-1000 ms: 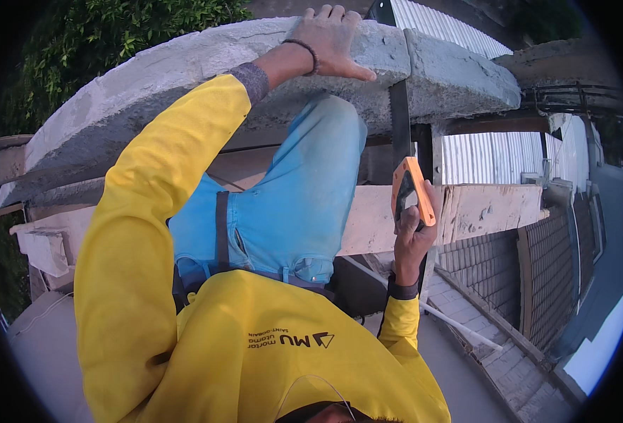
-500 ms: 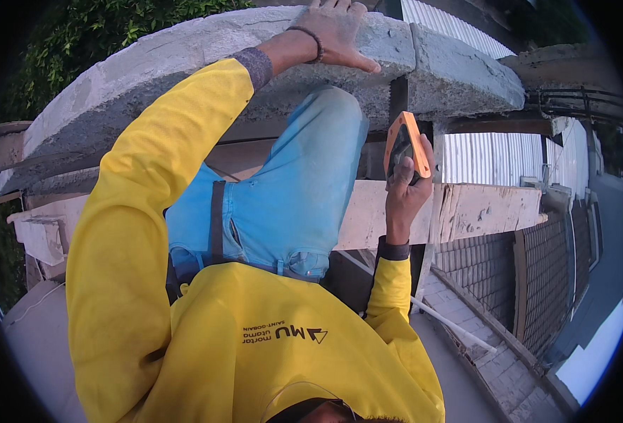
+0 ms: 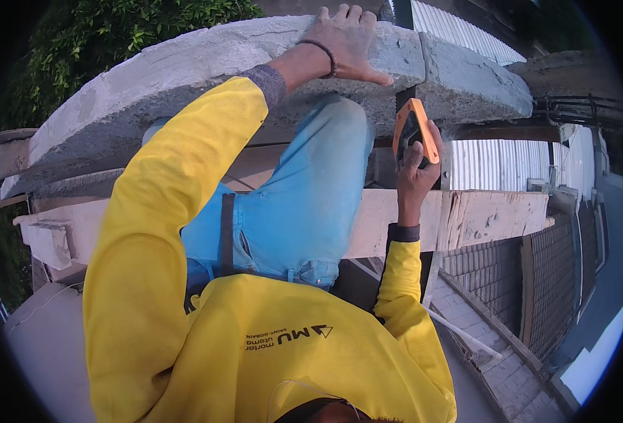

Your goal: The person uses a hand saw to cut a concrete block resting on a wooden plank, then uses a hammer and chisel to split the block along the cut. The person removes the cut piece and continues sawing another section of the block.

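Note:
My left hand (image 3: 343,46) rests with fingers spread on a curved, rough grey concrete slab (image 3: 135,92), just left of a narrow cut in it. My right hand (image 3: 421,169) grips the orange-and-black handle of a hand saw (image 3: 416,130), below that cut. The saw's dark blade lies in line with the cut, mostly hidden by handle and slab. My bent knee in blue trousers (image 3: 322,162) is right beneath the slab.
A pale, chipped beam (image 3: 495,211) runs across behind my legs. Corrugated metal sheets (image 3: 495,162), exposed rebar (image 3: 572,106), a white pipe (image 3: 466,331), tiled surfaces (image 3: 480,282) below and leafy branches (image 3: 79,49) at the upper left are around me.
The saw handle and my right hand have moved up toward the slab, so less blade shows beneath it. My left hand stays on the slab; the whole view has shifted a little.

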Demonstrator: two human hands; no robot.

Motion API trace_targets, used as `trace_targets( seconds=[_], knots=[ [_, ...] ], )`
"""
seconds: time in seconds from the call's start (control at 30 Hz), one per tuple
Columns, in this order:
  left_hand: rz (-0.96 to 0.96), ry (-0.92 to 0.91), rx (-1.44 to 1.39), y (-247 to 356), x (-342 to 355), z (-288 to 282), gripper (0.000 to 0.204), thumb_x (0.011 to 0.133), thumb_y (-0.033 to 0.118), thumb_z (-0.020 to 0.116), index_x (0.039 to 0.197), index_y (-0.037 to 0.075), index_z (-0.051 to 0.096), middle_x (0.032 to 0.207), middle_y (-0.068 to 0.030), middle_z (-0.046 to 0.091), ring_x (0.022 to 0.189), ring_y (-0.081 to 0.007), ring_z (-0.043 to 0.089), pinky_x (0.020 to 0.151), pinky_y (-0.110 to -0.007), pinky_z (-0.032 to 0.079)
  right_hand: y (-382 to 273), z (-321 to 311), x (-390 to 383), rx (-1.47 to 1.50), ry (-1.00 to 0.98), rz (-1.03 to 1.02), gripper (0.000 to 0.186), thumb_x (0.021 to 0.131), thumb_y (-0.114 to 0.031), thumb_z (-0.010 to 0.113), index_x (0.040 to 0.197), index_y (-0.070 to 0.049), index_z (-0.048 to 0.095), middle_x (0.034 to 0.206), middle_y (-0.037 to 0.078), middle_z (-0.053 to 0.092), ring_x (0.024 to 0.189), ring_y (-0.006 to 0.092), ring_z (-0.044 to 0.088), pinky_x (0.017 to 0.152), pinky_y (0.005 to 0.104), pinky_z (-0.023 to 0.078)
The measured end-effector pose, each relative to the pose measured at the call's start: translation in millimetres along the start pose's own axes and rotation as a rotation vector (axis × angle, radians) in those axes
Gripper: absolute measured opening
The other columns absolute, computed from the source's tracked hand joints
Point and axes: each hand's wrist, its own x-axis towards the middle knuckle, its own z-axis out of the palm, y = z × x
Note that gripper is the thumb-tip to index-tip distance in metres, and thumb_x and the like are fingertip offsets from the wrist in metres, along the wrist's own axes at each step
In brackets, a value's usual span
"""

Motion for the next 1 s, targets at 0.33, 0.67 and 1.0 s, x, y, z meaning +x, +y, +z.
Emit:
trace_targets(
  seconds=[0.33,0.67,1.0],
  knots=[
    [0.036,0.047,0.023,-14.6,6.7,8.8,0.117,0.065,0.087,0.076,0.146,0.005,0.053,0.139,-0.0214,0.06,0.134,-0.0367,0.056,0.108,-0.054,0.043,-33.6,-5.0,-0.8,0.181,-0.054,0.129,0.036,0.112,-0.035,0.056,0.112,-0.002,0.071,0.082,-0.003,0.058,0.067,0.0037,0.05,0.061,0.021,0.04],
    [0.049,0.068,0.033,-22.3,5.9,30.6,0.1,0.077,0.077,0.067,0.147,0.007,0.054,0.139,-0.0202,0.061,0.132,-0.0353,0.058,0.109,-0.049,0.045,-176.1,-108.4,-111.0,0.119,-0.02,0.332,0.033,0.109,-0.022,0.044,0.104,0.001,0.066,0.066,-0.002,0.051,0.051,0.0007,0.038,0.05,0.0204,0.029],
    [0.366,-0.398,-0.397,16.5,25.5,-56.7,0.059,0.108,0.053,0.045,0.151,0.013,0.057,0.148,-0.0178,0.062,0.134,-0.0313,0.06,0.114,-0.041,0.046,-31.7,-54.4,-66.3,0.157,-0.078,0.306,0.029,0.105,-0.007,0.042,0.11,0.001,0.069,0.079,-0.001,0.053,0.061,0.0033,0.045,0.052,0.0207,0.034]
  ],
)
